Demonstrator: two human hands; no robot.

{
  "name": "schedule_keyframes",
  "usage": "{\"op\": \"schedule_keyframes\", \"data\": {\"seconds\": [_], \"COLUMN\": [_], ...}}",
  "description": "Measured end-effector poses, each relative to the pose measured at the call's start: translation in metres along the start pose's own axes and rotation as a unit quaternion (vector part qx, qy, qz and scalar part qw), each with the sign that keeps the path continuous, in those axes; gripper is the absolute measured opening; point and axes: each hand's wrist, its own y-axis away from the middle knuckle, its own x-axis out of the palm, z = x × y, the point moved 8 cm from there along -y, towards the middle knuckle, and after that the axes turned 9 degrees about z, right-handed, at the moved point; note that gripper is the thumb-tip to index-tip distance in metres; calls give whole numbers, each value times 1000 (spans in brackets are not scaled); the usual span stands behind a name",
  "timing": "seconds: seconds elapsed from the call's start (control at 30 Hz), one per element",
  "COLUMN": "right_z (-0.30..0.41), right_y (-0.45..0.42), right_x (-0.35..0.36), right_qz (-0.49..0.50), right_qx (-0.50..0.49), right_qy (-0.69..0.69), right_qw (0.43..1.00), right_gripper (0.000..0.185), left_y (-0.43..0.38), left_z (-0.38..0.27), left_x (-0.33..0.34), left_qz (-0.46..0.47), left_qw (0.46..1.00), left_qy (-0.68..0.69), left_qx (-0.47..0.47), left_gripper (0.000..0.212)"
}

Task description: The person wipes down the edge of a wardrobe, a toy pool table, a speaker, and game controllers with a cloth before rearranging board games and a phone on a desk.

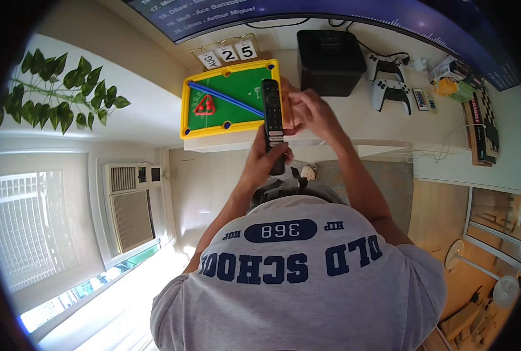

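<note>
My left hand holds a black remote control upright by its lower end, with the thumb on its front near the light-coloured buttons. The remote overlaps the right part of a toy pool table with green felt and a yellow rim. Two blue cues lie crosswise on the felt, beside a red triangle rack with red balls. My right hand is just right of the remote, fingers bent, by a brownish thing that is partly hidden; whether it grips anything is unclear.
A flip calendar stands behind the pool table. Further right on the white counter are a black box-shaped device, two white game controllers, a small card-like remote and stacked board games. A large screen spans the back.
</note>
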Motion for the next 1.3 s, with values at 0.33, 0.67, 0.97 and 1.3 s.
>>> {"op": "schedule_keyframes", "data": {"seconds": [0.33, 0.67, 0.97, 1.3], "right_z": [-37, 77, 8, -65], "right_y": [37, 101, 99, 127], "right_x": [1, 37, -36, -153], "right_qz": [-5, -219, -382, -229], "right_qx": [143, 193, 77, 27], "right_qy": [51, -316, -411, -545], "right_qw": [988, 903, 824, 806], "right_gripper": [20, 56, 46, 19], "left_y": [41, 43, 35, -40], "left_z": [-20, 26, 16, 41], "left_x": [-29, 36, 80, 140], "left_qz": [-9, -21, 84, 153], "left_qw": [983, 990, 982, 970], "left_qy": [185, 93, 83, 101], "left_qx": [11, -104, -145, -161], "left_gripper": [42, 37, 35, 30]}}
